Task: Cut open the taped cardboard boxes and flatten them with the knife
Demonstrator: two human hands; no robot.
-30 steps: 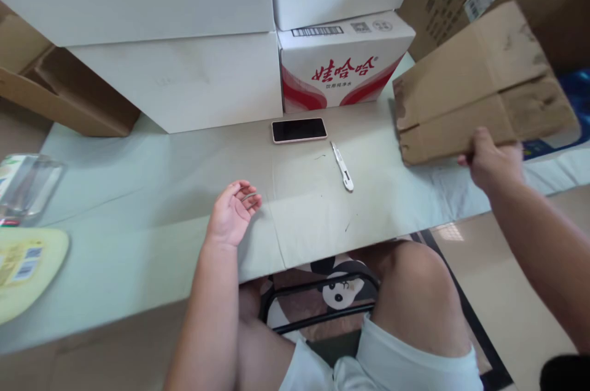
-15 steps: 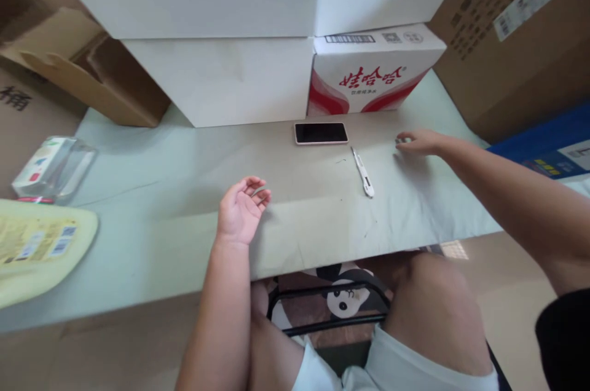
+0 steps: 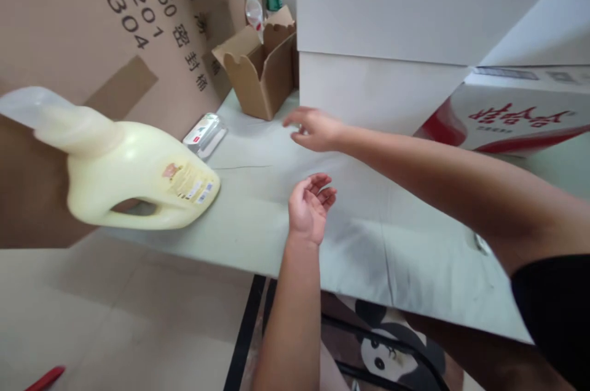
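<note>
My left hand (image 3: 311,209) rests palm up on the pale green tabletop (image 3: 239,237), its fingers loosely curled and apart with nothing in them. Reaching across from the right, my right hand (image 3: 316,128) hovers over the table beyond it. Its fingers are spread, slightly blurred, and I see nothing between them. The right hand is nearest to an open brown cardboard box (image 3: 258,86). A small clear plastic package with a white label (image 3: 205,136) lies left of that box. One end of the white utility knife (image 3: 482,243) shows beside my right forearm, which hides the phone.
A large pale yellow jug (image 3: 138,169) lies tilted at the left. White boxes (image 3: 382,90) and a red-and-white carton (image 3: 520,111) stand at the back. Behind the brown box are two plastic bottles (image 3: 253,10). A big printed carton (image 3: 115,28) fills the back left.
The view has turned to the left. My right hand has swung from the table's right side across to the left, near the brown box. My left hand keeps its palm-up pose.
</note>
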